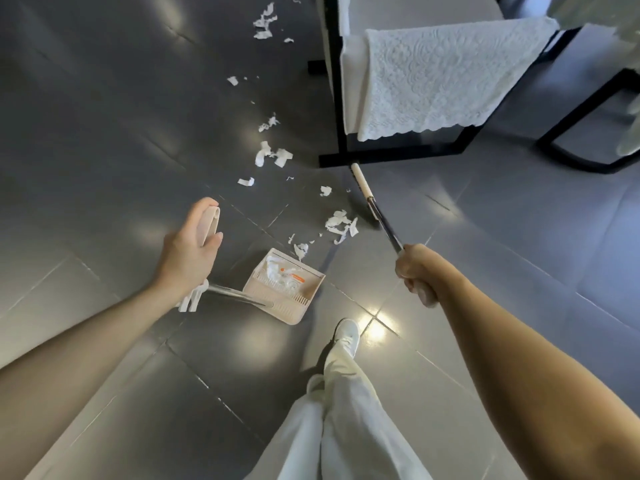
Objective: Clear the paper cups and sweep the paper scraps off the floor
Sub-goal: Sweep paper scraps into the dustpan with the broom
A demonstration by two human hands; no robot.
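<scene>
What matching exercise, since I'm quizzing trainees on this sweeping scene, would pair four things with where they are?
Things: 1 dustpan; 2 broom handle; 3 lace cloth; 4 loose paper scraps.
Places or states: A draped over the bench; B gripped by the right hand; C holding collected scraps; D strewn on the floor.
Pairs: 1-C; 2-B; 3-A; 4-D.

you stand on a dark grey tiled floor (104, 116). white paper scraps (341, 221) lie on it in a loose line, ending just beside the beige dustpan (284, 285). the broom (375, 209) touches the tiles near a black frame (391, 155).
</scene>
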